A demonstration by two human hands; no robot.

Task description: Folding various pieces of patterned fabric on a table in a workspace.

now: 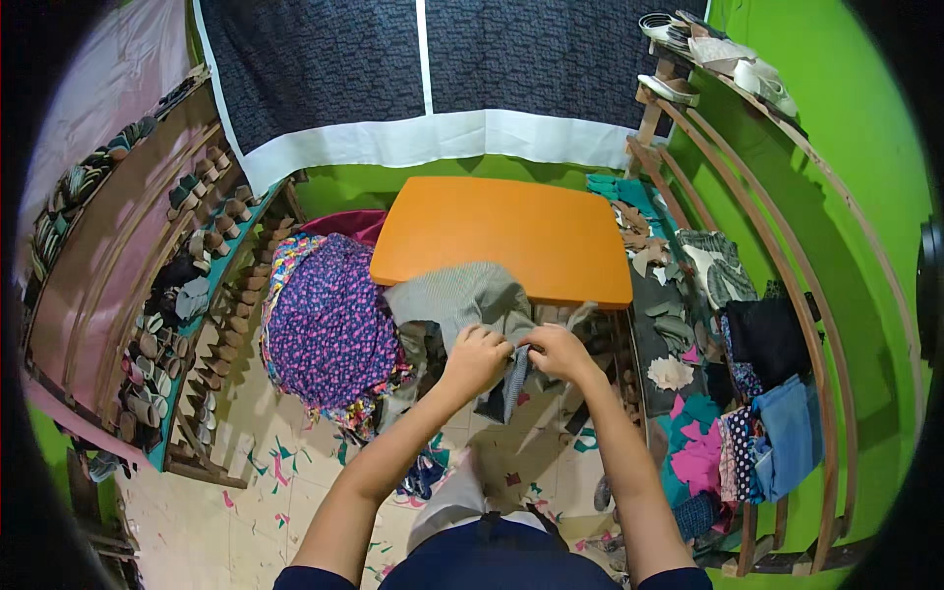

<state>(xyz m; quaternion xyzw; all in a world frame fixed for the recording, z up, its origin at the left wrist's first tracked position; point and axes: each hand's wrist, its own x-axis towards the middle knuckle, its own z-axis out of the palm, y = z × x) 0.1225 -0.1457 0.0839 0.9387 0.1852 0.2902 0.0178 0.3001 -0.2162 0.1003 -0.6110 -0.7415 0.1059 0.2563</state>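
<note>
In the head view, the grey cloth (470, 293) lies with its upper part over the front edge of the orange table (501, 236), and the rest of it hangs down toward the person. The left hand (479, 356) is closed on the cloth, with the fingers bent over it. The right hand (556, 352) is just beside it and pinches the cloth in a narrow grip between thumb and fingers. Exactly how each fingertip sits on the fabric, I cannot tell, because the folds hide it.

I judge that the main risk is slipping. Only a part of the cloth rests on the table, so if both hands loosen together, the hanging weight could pull it down to the floor (246, 521). There, the small coloured scraps (282, 460) could stick to it. The folds near the hands are bunched, so a wrong layer could easily be taken, or the cloth could become twisted. A strong pull from one side could also stretch the fabric. The purple flowered bundle (329, 315) stands close to the left side of the cloth; a wide sweep of the left arm may catch it and disturb the pile.
</note>
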